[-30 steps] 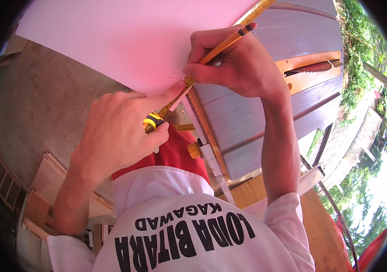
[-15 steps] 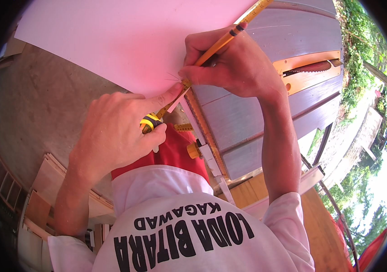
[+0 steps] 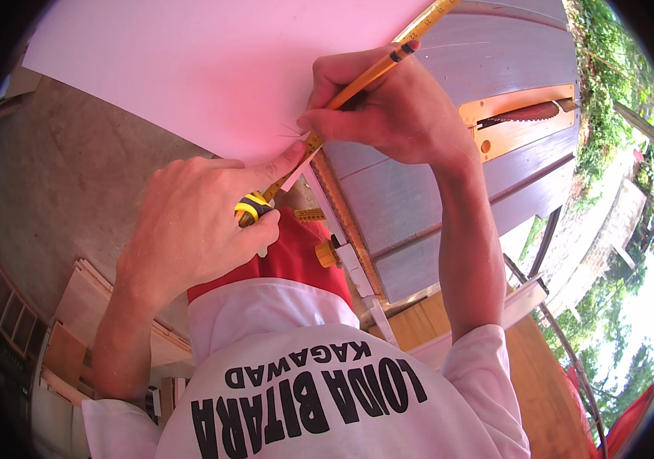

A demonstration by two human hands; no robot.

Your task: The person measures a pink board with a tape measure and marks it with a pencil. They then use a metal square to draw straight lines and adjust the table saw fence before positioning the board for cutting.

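Note:
A large white panel (image 3: 189, 69), tinted pink, spans the upper middle. My left hand (image 3: 181, 210) is closed round a yellow-and-black tape measure (image 3: 253, 206) just off the panel's near edge, its index finger pressing the blade at that edge. The tape's yellow blade (image 3: 428, 21) runs up to the right and shows again past my right hand (image 3: 399, 115). That hand grips an orange pencil (image 3: 369, 79) with dark bands near its end. The pencil's tip is hidden behind the fingers. Thin pencil lines (image 3: 290, 131) mark the panel beside my right thumb.
To the right is a grey table saw top (image 3: 396, 187) with a toothed blade (image 3: 530, 113) standing in its yellow insert (image 3: 487, 145). A yellow knob (image 3: 327, 254) sticks out from its front rail. Wooden boards (image 3: 86, 294) stand at lower left, above the concrete floor (image 3: 59, 176).
My right hand and forearm have shifted very slightly left, with the pencil still in the fingers. The left hand and tape measure look almost unmoved.

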